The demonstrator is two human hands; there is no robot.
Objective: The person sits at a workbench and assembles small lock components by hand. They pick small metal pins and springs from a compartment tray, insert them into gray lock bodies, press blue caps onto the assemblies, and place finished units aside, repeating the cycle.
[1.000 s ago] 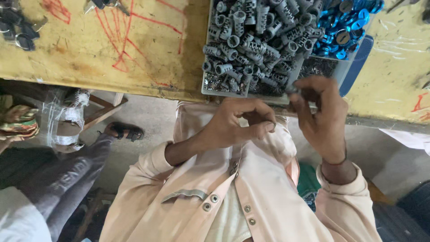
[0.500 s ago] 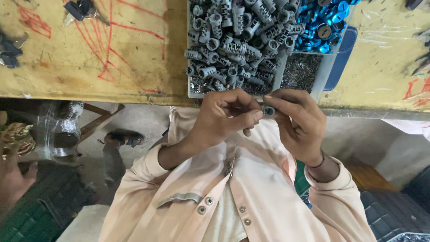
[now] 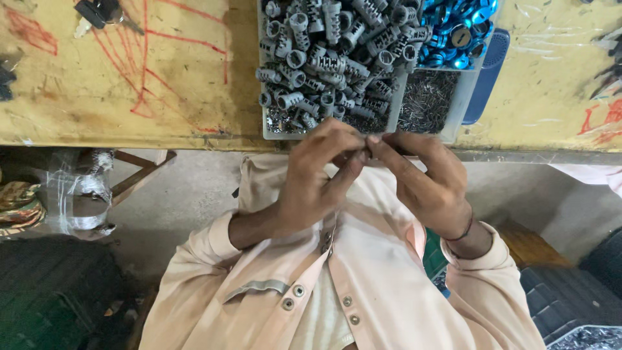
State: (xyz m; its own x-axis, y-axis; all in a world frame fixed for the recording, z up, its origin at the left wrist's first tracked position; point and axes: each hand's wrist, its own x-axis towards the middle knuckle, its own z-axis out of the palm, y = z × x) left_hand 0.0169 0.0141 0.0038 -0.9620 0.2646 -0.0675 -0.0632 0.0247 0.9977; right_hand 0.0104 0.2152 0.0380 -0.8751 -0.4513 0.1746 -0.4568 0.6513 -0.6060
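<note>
Both hands now drawn together just below the surface (image 3: 162, 97) edge: left hand (image 3: 317, 178) and right hand (image 3: 424, 178), fingers pinching one small grey part (image 3: 368, 153) between them. Apart a second ago. Tray (image 3: 272, 133) of grey cylinders (image 3: 330, 58) just above.

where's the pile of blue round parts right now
In the head view, the blue round parts lie at the top edge, right of the grey cylinders in the divided tray, above the compartment of small pins.
</note>
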